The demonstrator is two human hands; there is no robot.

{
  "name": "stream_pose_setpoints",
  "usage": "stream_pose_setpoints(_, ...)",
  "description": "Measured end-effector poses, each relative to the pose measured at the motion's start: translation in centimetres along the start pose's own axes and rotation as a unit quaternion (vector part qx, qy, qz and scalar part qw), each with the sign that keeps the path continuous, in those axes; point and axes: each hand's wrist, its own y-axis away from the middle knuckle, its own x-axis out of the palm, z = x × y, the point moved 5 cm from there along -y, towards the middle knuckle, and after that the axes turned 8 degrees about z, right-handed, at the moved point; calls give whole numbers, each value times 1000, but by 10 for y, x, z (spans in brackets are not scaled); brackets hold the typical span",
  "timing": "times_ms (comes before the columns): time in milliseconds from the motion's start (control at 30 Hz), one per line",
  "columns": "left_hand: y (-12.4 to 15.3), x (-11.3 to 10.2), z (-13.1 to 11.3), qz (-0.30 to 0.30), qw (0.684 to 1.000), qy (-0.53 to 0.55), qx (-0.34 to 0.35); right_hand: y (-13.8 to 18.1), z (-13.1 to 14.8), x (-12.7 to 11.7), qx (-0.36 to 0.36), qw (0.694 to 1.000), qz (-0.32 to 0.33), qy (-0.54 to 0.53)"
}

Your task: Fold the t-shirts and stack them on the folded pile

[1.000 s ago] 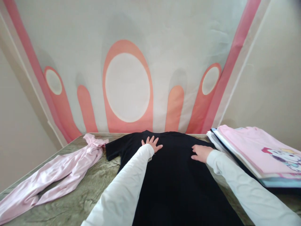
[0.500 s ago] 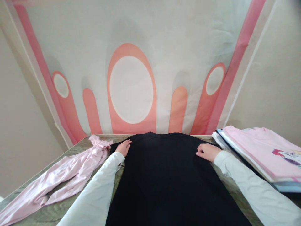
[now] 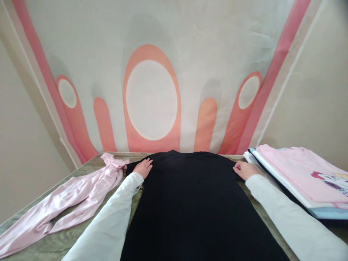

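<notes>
A black T-shirt (image 3: pixel 190 203) lies spread out on the table, its neckline at the far edge and its lower end running out of view toward me. My left hand (image 3: pixel 143 168) rests flat on its left shoulder, near the sleeve, fingers stretched out. On the other side, my right hand (image 3: pixel 245 170) has its fingers curled together at the right sleeve and seems to pinch the cloth there. The fingertips of that hand are partly hidden.
A crumpled light pink garment (image 3: pixel 81 195) stretches along the left of the wood-patterned table (image 3: pixel 63 241). At the right is a stack of folded clothes (image 3: pixel 293 174), a pink printed one on top. A wall with pink and orange shapes (image 3: pixel 152 145) rises behind the table.
My right hand has moved outward to the right, from the shirt's shoulder area to its sleeve. My left hand has stayed at the left shoulder, its fingers slightly more spread. The view has shifted slightly.
</notes>
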Motion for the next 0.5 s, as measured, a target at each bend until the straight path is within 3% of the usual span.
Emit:
stream_pose_setpoints(267, 0, 1, 1, 0, 1000, 2, 4, 16, 17, -23, 0, 996, -68, 58)
stream_pose_setpoints(400, -3, 3, 3, 0, 1000, 28, 6, 27, 23, -42, 29, 984, -125, 124)
stream_pose_setpoints(500, -5, 3, 4, 0, 999, 47, 3, 29, 22, -47, 49, 977, -128, 164)
